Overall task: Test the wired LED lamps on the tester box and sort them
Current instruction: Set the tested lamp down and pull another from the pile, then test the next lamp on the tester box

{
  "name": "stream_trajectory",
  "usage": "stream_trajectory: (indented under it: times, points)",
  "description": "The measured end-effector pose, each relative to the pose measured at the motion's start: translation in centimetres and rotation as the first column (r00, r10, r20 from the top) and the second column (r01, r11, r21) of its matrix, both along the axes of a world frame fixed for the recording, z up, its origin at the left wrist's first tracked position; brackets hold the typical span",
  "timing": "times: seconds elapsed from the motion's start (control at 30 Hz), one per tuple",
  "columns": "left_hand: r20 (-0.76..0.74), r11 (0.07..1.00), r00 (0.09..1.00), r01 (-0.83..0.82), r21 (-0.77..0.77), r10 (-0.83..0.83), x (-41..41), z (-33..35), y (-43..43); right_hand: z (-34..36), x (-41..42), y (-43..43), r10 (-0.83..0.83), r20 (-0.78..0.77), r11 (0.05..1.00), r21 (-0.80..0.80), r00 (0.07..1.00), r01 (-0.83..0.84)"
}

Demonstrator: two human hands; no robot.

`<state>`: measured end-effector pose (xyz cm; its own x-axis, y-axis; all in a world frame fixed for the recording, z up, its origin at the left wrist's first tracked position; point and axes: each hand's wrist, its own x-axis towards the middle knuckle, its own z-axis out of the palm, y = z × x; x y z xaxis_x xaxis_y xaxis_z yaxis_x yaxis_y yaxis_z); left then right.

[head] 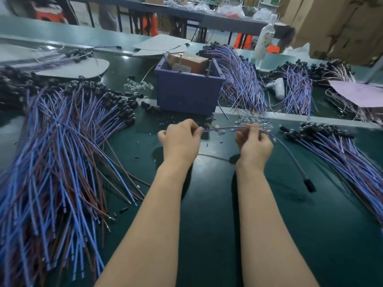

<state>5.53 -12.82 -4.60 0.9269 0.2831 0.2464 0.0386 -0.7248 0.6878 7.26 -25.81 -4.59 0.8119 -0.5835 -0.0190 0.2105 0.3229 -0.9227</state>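
Head view: mid-run, by my reading. 1 blue-and-red wired LED lamp [226, 128] with a black holder is in hand. Heaps of like lamps lie on the dark green desk [207, 204] at left [62, 152], right [342, 146] and behind the purple plastic tester box [186, 92]. Which heap is tested, I cannot tell. Left hand [180, 139] pinches the wire's end, right hand [253, 141] pinches it further along. The lamp spans between them, near the box, with the holder trailing right.
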Motion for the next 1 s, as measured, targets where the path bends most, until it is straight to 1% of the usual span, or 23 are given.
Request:
stream_trajectory:
  times: [0.1, 0.2, 0.27, 0.33, 0.4, 0.43, 0.47, 0.5, 0.53, 0.57, 0.6, 0.63, 0.7, 0.73, 0.77, 0.8, 0.83, 0.87, 0.9, 0.97, 1.0]
  points:
    - [-0.048, 0.997, 0.996, -0.076, 0.019, 0.077, 0.1, 0.0, 1.0, -0.1, 0.1, -1.0, -0.132, 0.007, 0.985, 0.115, 0.991, 0.130]
    - [-0.056, 0.993, 0.993, -0.105, -0.062, 0.101, 0.1, 0.0, 1.2, -0.1, 0.1, -1.1, -0.134, -0.004, 0.981, 0.141, 0.991, 0.134]
    - [-0.005, 0.971, 0.995, -0.097, -0.219, 0.099, 0.1, 0.1, 1.4, 0.0, 0.0, -0.8, -0.062, 0.007, 0.985, 0.163, 0.998, 0.060]
    - [0.052, 0.912, 0.996, -0.043, -0.407, 0.070, 0.2, 0.3, 1.4, 0.3, -0.2, -0.2, 0.072, 0.020, 0.975, 0.208, 0.997, -0.075]
    - [0.087, 0.851, 0.995, 0.012, -0.525, 0.039, 0.2, 0.5, 1.2, 0.7, -0.6, 0.4, 0.181, 0.015, 0.955, 0.236, 0.983, -0.179]
    - [0.101, 0.830, 0.995, 0.037, -0.556, 0.023, 0.2, 0.6, 1.2, 0.9, -0.8, 0.7, 0.212, 0.003, 0.955, 0.212, 0.977, -0.208]
    - [0.115, 0.815, 0.993, 0.057, -0.577, 0.012, 0.2, 0.6, 1.1, 1.2, -1.1, 0.8, 0.234, -0.027, 0.967, 0.111, 0.972, -0.229]
    - [0.133, 0.800, 0.991, 0.069, -0.596, 0.014, 0.2, 0.6, 1.0, 1.4, -1.3, 1.0, 0.259, -0.078, 0.961, -0.076, 0.963, -0.265]
    - [0.160, 0.778, 0.987, 0.077, -0.623, 0.031, 0.1, 0.7, 1.0, 1.6, -1.7, 1.3, 0.284, -0.132, 0.899, -0.309, 0.950, -0.311]
    - [0.197, 0.745, 0.978, 0.084, -0.661, 0.064, 0.1, 0.8, 1.1, 1.7, -2.1, 1.8, 0.305, -0.155, 0.784, -0.519, 0.940, -0.340]
    - [0.240, 0.699, 0.964, 0.097, -0.709, 0.110, 0.0, 0.9, 1.2, 1.9, -2.5, 2.3, 0.318, -0.130, 0.667, -0.673, 0.939, -0.319]
    - [0.281, 0.644, 0.946, 0.114, -0.756, 0.163, 0.0, 1.0, 1.3, 2.3, -2.9, 2.9, 0.318, -0.059, 0.588, -0.771, 0.946, -0.246]
    - [0.329, 0.560, 0.908, 0.135, -0.817, 0.260, -0.1, 1.3, 1.4, 3.2, -3.0, 3.7, 0.267, 0.101, 0.493, -0.869, 0.959, -0.046]
    - [0.339, 0.540, 0.894, 0.138, -0.830, 0.292, -0.1, 1.4, 1.5, 3.7, -2.7, 3.8, 0.244, 0.104, 0.418, -0.908, 0.964, -0.008]
    - [0.347, 0.526, 0.883, 0.141, -0.839, 0.317, -0.1, 1.6, 1.6, 3.9, -2.2, 3.7, 0.241, 0.050, 0.328, -0.944, 0.969, -0.033]
    - [0.350, 0.508, 0.873, 0.144, -0.849, 0.339, -0.1, 1.7, 1.6, 3.9, -1.8, 3.5, 0.250, -0.040, 0.255, -0.961, 0.968, -0.106]
    - [0.348, 0.484, 0.865, 0.146, -0.863, 0.360, -0.1, 1.8, 1.7, 3.6, -1.5, 3.5, 0.275, -0.127, 0.230, -0.954, 0.953, -0.194]
    - [0.338, 0.452, 0.862, 0.146, -0.880, 0.378, 0.0, 1.8, 1.7, 3.3, -1.5, 3.5, 0.318, -0.192, 0.253, -0.927, 0.928, -0.278]
    - [0.317, 0.413, 0.866, 0.145, -0.899, 0.387, 0.1, 1.8, 1.7, 2.8, -1.7, 3.8, 0.362, -0.222, 0.294, -0.895, 0.905, -0.337]
    - [0.248, 0.350, 0.903, 0.120, -0.929, 0.351, 0.2, 1.6, 1.4, 2.0, -2.1, 4.4, 0.424, -0.223, 0.365, -0.845, 0.878, -0.390]
    - [0.213, 0.338, 0.927, 0.103, -0.936, 0.308, 0.2, 1.5, 1.2, 1.6, -2.2, 4.7, 0.448, -0.224, 0.390, -0.822, 0.866, -0.415]
